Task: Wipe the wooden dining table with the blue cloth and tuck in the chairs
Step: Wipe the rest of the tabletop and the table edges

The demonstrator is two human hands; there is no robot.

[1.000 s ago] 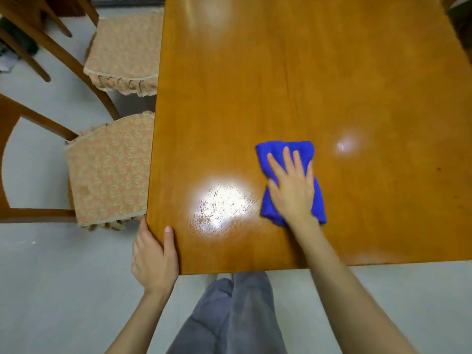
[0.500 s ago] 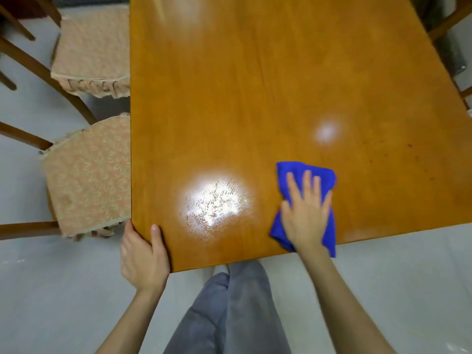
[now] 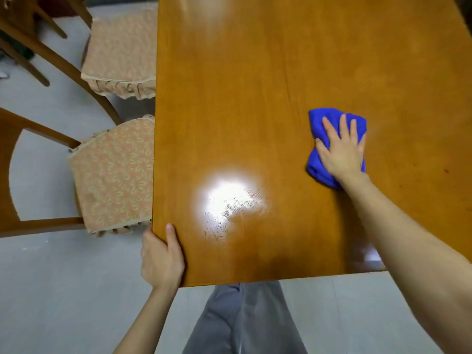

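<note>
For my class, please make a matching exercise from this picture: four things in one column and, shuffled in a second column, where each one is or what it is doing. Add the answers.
Column one
1. cloth
2. left hand
3. right hand
4. near chair

Column two
A. grips the near corner of the table
B. stands beside the table's left edge
C. presses flat on something blue
D. lies bunched on the tabletop under a hand

Pairs: 1-D, 2-A, 3-C, 4-B

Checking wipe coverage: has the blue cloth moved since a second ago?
Yes. The blue cloth under the right hand slid right, farther from the left edge of the dining table.
</note>
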